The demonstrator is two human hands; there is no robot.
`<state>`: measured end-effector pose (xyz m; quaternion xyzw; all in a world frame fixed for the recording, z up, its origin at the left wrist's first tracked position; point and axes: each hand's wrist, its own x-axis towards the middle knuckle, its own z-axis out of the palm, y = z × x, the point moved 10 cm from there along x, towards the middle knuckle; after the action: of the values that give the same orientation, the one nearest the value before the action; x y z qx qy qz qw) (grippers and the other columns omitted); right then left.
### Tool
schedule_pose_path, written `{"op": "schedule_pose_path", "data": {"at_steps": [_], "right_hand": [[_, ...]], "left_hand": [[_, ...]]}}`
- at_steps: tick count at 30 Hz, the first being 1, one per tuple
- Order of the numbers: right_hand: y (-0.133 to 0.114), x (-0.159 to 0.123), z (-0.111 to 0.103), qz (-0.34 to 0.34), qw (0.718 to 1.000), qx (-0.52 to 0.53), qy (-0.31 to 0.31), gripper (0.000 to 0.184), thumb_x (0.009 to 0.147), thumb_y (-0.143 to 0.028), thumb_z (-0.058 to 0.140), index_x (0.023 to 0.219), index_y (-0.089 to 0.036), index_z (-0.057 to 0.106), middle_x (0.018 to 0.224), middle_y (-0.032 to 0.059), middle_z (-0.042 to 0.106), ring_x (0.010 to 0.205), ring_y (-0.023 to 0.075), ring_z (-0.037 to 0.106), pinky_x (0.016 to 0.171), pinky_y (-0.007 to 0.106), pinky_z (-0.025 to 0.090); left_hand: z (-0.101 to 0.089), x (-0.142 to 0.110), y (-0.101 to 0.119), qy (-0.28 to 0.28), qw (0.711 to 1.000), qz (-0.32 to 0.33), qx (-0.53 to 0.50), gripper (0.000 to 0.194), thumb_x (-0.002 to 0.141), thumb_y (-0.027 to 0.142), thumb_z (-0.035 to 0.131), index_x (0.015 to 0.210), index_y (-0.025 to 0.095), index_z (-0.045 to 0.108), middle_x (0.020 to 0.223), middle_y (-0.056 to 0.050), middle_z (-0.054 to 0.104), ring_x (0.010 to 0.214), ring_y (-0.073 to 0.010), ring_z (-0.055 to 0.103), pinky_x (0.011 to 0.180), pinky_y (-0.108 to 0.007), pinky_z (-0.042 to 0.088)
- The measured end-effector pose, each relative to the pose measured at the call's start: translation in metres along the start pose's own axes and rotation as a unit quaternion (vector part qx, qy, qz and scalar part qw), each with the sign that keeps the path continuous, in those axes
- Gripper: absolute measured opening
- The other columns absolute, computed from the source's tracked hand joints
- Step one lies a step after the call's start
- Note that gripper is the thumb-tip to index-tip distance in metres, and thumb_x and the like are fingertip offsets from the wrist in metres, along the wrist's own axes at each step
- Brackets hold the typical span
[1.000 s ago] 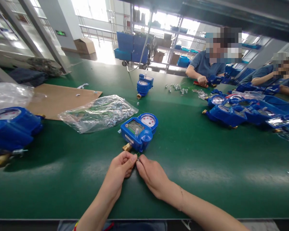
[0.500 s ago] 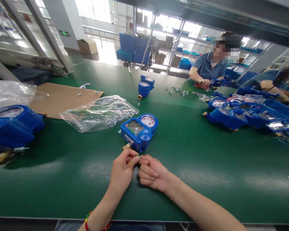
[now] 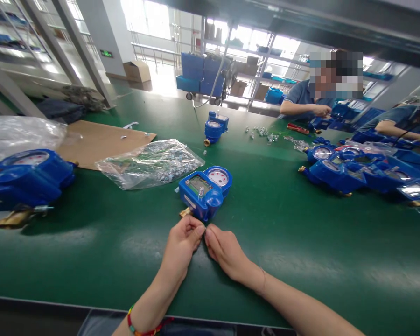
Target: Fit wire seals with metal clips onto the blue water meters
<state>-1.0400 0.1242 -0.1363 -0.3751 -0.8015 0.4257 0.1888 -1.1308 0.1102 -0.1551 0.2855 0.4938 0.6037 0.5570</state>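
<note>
A blue water meter (image 3: 205, 190) with a round dial and a small display lies on the green table, a brass fitting at its near end. Just in front of it my left hand (image 3: 182, 245) and my right hand (image 3: 224, 252) meet fingertip to fingertip. Both hands are pinched closed on something tiny between them that I cannot make out. A woven bracelet shows on my left wrist.
A clear bag of small metal parts (image 3: 150, 163) lies left of the meter, beside a cardboard sheet (image 3: 101, 140). Another meter (image 3: 26, 179) sits at far left, one (image 3: 216, 127) further back, several (image 3: 353, 165) at right. Two other people work across the table (image 3: 301, 261).
My right hand turned from knuckles curled under back to palm down. Both hands stay pinched together in front of the meter; the camera drifted slightly.
</note>
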Motion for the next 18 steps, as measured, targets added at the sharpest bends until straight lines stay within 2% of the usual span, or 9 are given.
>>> {"op": "schedule_pose_path", "data": {"at_steps": [2, 4, 7, 8, 10, 12, 14, 16, 18], "right_hand": [[0.006, 0.002, 0.007, 0.026, 0.991, 0.129, -0.039, 0.04, 0.101, -0.044, 0.021, 0.074, -0.021, 0.04, 0.047, -0.0065, 0.042, 0.041, 0.0087, 0.038, 0.049, 0.021, 0.033], [0.008, 0.003, 0.015, 0.043, 0.97, 0.22, -0.091, 0.041, 0.099, -0.049, 0.021, 0.079, -0.02, 0.042, 0.044, -0.0071, 0.045, 0.037, 0.0085, 0.038, 0.044, 0.019, 0.033], [0.015, 0.003, 0.009, 0.066, 0.961, 0.221, -0.149, 0.042, 0.097, -0.053, 0.028, 0.084, -0.018, 0.047, 0.052, -0.0024, 0.057, 0.039, 0.0102, 0.046, 0.039, 0.019, 0.034], [0.02, 0.007, -0.006, 0.067, 0.971, 0.189, -0.128, 0.042, 0.096, -0.053, 0.03, 0.084, -0.018, 0.049, 0.054, -0.0009, 0.059, 0.042, 0.0109, 0.048, 0.041, 0.02, 0.036], [0.028, 0.022, -0.062, 0.05, 0.994, 0.092, 0.0, 0.041, 0.095, -0.051, 0.035, 0.082, -0.017, 0.052, 0.058, 0.0009, 0.06, 0.049, 0.0125, 0.053, 0.05, 0.023, 0.042], [0.024, 0.037, -0.126, 0.007, 0.986, 0.012, 0.163, 0.038, 0.094, -0.05, 0.039, 0.084, -0.017, 0.056, 0.068, 0.0036, 0.063, 0.063, 0.0154, 0.058, 0.065, 0.029, 0.047], [0.012, 0.056, -0.162, -0.048, 0.97, -0.003, 0.237, 0.037, 0.093, -0.051, 0.042, 0.094, -0.018, 0.059, 0.089, 0.0079, 0.067, 0.085, 0.0196, 0.061, 0.083, 0.034, 0.046], [0.001, 0.086, -0.163, -0.086, 0.977, 0.045, 0.192, 0.045, 0.093, -0.055, 0.037, 0.105, -0.018, 0.061, 0.107, 0.01, 0.066, 0.103, 0.0215, 0.059, 0.094, 0.037, 0.043], [-0.006, 0.112, -0.14, -0.078, 0.986, 0.12, 0.085, 0.056, 0.094, -0.06, 0.028, 0.115, -0.02, 0.06, 0.113, 0.0099, 0.065, 0.107, 0.0213, 0.059, 0.096, 0.038, 0.044]], "left_hand": [[0.001, 0.0, 0.0, 0.007, 1.0, 0.013, 0.003, 0.028, 0.072, 0.036, 0.071, 0.071, 0.015, 0.052, 0.051, 0.007, 0.042, 0.044, -0.0049, 0.033, 0.044, -0.019, 0.022], [0.001, 0.0, 0.0, 0.001, 1.0, 0.019, 0.01, 0.027, 0.074, 0.036, 0.069, 0.074, 0.015, 0.052, 0.052, 0.007, 0.044, 0.044, -0.0052, 0.034, 0.044, -0.019, 0.023], [0.001, -0.005, 0.001, -0.023, 0.999, 0.016, 0.029, 0.026, 0.077, 0.037, 0.067, 0.08, 0.015, 0.054, 0.053, 0.006, 0.047, 0.044, -0.0064, 0.037, 0.044, -0.019, 0.025], [-0.001, -0.007, 0.002, -0.027, 0.999, 0.017, 0.036, 0.027, 0.077, 0.038, 0.066, 0.083, 0.015, 0.054, 0.055, 0.005, 0.049, 0.044, -0.0069, 0.039, 0.044, -0.02, 0.027], [-0.005, -0.011, 0.003, -0.025, 0.998, 0.021, 0.057, 0.028, 0.08, 0.04, 0.063, 0.09, 0.016, 0.054, 0.062, 0.004, 0.053, 0.046, -0.0079, 0.043, 0.045, -0.02, 0.032], [-0.008, -0.016, 0.003, -0.012, 0.996, 0.023, 0.086, 0.027, 0.083, 0.039, 0.058, 0.096, 0.017, 0.052, 0.069, 0.003, 0.055, 0.048, -0.0084, 0.045, 0.045, -0.021, 0.035], [-0.008, -0.021, 0.001, -0.005, 0.993, 0.014, 0.115, 0.024, 0.084, 0.037, 0.054, 0.097, 0.017, 0.053, 0.071, 0.002, 0.056, 0.048, -0.0085, 0.045, 0.046, -0.021, 0.035], [0.0, -0.027, -0.004, -0.016, 0.991, -0.006, 0.135, 0.023, 0.084, 0.036, 0.054, 0.093, 0.015, 0.057, 0.071, 0.0, 0.058, 0.049, -0.0094, 0.048, 0.046, -0.022, 0.036], [0.011, -0.033, -0.009, -0.042, 0.989, -0.024, 0.138, 0.025, 0.082, 0.036, 0.055, 0.094, 0.014, 0.061, 0.075, -0.004, 0.062, 0.056, -0.0124, 0.054, 0.049, -0.023, 0.039]]}}
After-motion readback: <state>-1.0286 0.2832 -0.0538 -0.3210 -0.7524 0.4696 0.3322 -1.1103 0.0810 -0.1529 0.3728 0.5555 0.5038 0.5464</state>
